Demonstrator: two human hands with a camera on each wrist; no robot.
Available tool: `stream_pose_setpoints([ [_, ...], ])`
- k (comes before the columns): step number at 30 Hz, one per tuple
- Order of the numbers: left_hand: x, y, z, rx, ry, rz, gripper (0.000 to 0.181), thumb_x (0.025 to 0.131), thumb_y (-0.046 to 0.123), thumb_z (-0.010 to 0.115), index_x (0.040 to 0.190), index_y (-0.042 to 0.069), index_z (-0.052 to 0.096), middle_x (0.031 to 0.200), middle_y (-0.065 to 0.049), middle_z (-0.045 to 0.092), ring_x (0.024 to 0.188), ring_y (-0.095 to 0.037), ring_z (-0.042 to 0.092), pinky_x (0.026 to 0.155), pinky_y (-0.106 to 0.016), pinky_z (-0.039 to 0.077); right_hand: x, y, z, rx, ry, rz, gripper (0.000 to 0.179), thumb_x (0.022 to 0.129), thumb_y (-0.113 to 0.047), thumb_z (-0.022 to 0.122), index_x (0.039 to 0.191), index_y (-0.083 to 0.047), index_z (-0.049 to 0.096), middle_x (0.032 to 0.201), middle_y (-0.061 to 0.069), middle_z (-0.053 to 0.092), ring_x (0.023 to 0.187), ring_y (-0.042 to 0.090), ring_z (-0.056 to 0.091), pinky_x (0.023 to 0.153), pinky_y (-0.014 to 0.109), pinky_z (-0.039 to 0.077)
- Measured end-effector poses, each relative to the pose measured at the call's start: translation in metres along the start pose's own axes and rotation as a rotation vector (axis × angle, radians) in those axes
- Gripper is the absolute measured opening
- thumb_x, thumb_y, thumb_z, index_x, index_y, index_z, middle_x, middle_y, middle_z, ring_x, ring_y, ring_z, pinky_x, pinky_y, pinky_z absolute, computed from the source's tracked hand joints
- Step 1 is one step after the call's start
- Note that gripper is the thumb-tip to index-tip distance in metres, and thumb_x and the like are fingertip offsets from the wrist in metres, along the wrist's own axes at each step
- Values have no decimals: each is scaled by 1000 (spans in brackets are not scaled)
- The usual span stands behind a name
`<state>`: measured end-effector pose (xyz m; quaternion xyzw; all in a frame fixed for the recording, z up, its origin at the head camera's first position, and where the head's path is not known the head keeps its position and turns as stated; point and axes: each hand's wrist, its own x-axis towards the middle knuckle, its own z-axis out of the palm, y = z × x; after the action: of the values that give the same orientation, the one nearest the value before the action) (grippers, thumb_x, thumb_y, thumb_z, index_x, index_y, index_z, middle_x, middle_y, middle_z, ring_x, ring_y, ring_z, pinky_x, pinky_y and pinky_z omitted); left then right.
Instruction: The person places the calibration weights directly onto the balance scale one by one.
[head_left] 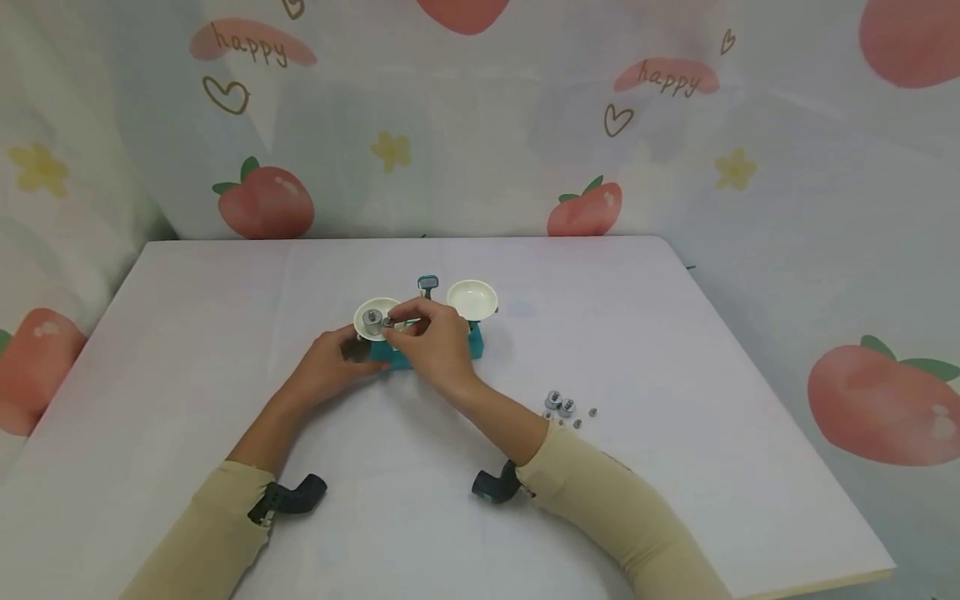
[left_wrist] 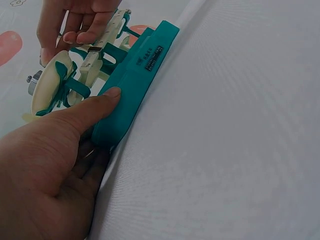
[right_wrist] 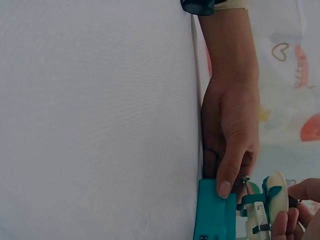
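In the head view, my right hand pinches a small metal weight between thumb and fingertips, over the cream pan nearer my left hand; whether it touches the dish I cannot tell. A larger silver weight stands in that pan, just left of the pinch. The balance scale sits partly under my right hand, its near end in my left hand's grip. A second cream pan lies just right of my right knuckles. Only from up here do I see the loose weights, two bigger cylinders and some tiny ones, right of my right forearm. White cloth spreads from both hands toward the table's edges, the far one beyond the scale.

In the left wrist view, my left thumb lies along the smooth, blocky teal base, the other fingers tucked round its end. Beyond my thumb I find what the head view hides: a printed label and a ruled beam (fine black ticks on cream). The cloth's weave looks faintly ribbed beside my palm.

In the right wrist view, my right fingers come in behind the pan, round a dark piece too unclear to name. A thin rod stands near my left thumb.
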<state>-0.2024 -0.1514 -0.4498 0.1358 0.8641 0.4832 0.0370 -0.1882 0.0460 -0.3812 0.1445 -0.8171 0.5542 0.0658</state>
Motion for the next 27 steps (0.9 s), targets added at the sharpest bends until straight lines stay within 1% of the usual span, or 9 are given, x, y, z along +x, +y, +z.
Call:
stream_pose_setpoints([
  [7, -1, 1, 1, -13, -5, -5, 71, 89, 19, 85, 150, 3, 53, 150, -18, 54, 141, -36, 46, 116, -51, 37, -1, 1, 3, -12, 0, 10, 16, 88, -6, 82, 103, -6, 77, 96, 0, 73, 71, 17, 61, 56, 19, 48],
  [12, -1, 1, 0, -18, 0, 2, 70, 88, 19, 85, 149, 4, 54, 148, -18, 55, 139, -37, 49, 114, -52, 39, 0, 0, 4, -25, -8, 9, 15, 88, -6, 82, 102, -6, 77, 96, -1, 73, 71, 17, 62, 56, 20, 49],
  [20, -1, -1, 0, -24, -3, 5, 70, 88, 19, 85, 149, 4, 54, 148, -17, 55, 140, -36, 48, 115, -51, 39, 0, -1, 4, -39, -11, 14, 16, 88, -6, 82, 104, -6, 78, 98, 1, 75, 73, 18, 64, 57, 20, 50],
  [27, -1, -2, 1, -16, 0, 2, 71, 88, 20, 86, 149, 4, 54, 149, -17, 54, 140, -36, 47, 115, -51, 39, -2, 2, 6, -11, 0, 12, 16, 89, -6, 81, 104, -5, 77, 99, 2, 74, 76, 28, 66, 54, 19, 49],
])
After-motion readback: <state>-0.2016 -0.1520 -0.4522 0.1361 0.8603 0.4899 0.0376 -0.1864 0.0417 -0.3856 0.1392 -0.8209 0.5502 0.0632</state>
